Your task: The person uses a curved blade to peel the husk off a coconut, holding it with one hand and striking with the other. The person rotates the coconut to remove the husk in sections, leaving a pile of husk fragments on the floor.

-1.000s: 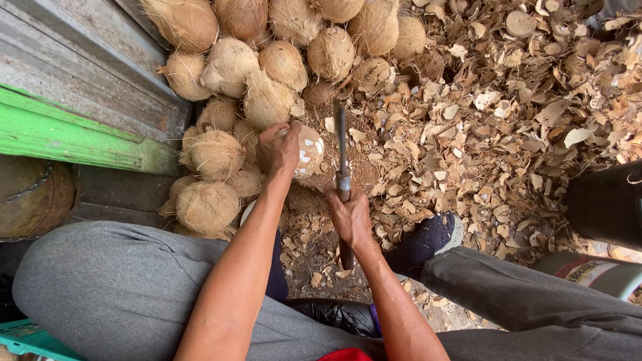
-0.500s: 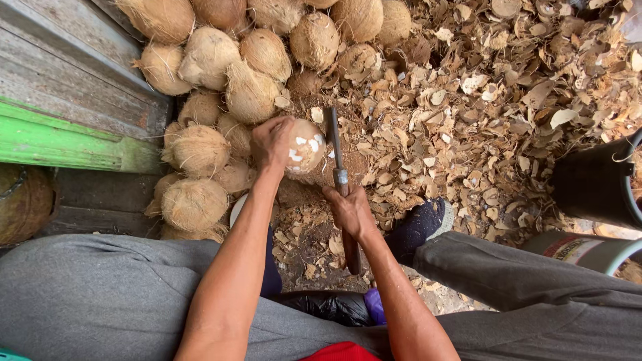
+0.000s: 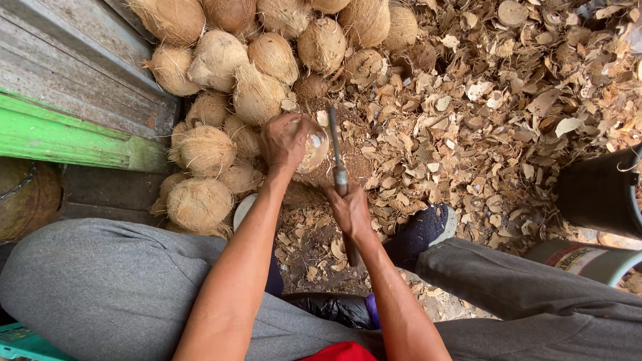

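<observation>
My left hand (image 3: 284,142) grips a partly peeled coconut (image 3: 313,148), brown with pale patches, held low in front of me. My right hand (image 3: 350,212) is closed on the handle of a long knife (image 3: 336,157); its narrow blade points away from me and lies against the coconut's right side. Both forearms reach forward between my knees in grey trousers.
A heap of several husked brown coconuts (image 3: 234,80) lies to the left and ahead. Dry shell chips (image 3: 495,107) cover the ground on the right. A green-edged plank wall (image 3: 60,134) runs on the left, a black bucket (image 3: 598,190) stands at right, my blue shoe (image 3: 421,230) below.
The left hand has turned the coconut, so fewer pale patches show. The knife blade stays against its right side, shifted slightly.
</observation>
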